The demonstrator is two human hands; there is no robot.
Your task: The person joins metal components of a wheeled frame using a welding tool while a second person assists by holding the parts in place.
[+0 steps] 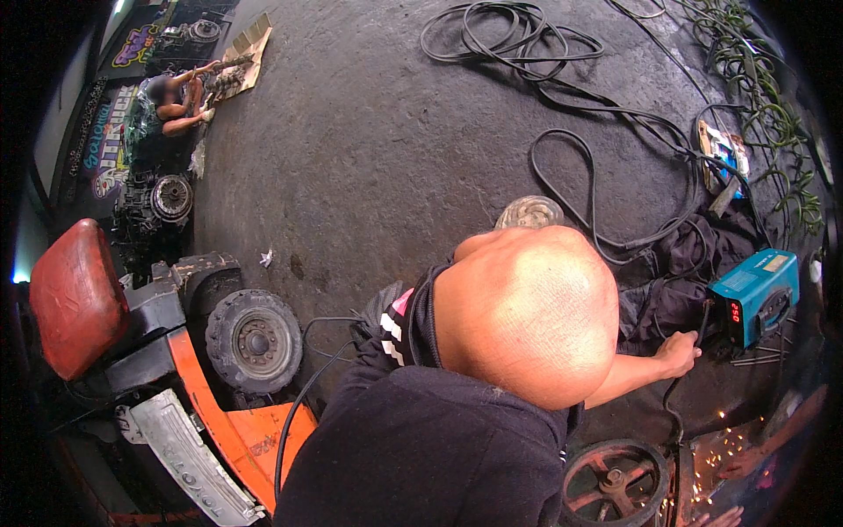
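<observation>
My right hand reaches from behind a large bare bent knee, its fingers curled on a black cable beside the teal welding machine. The machine has a lit red display and a dark handle; several thin metal rods lie below it. Dark crumpled cloth is left of the machine. Black clothing fills the lower middle. My left hand is not visible.
Coiled cables and hoses cross the floor. At left are an orange vehicle, engine parts and a crouching worker. At lower right, a rusty wheel, sparks and another person's apparent hands.
</observation>
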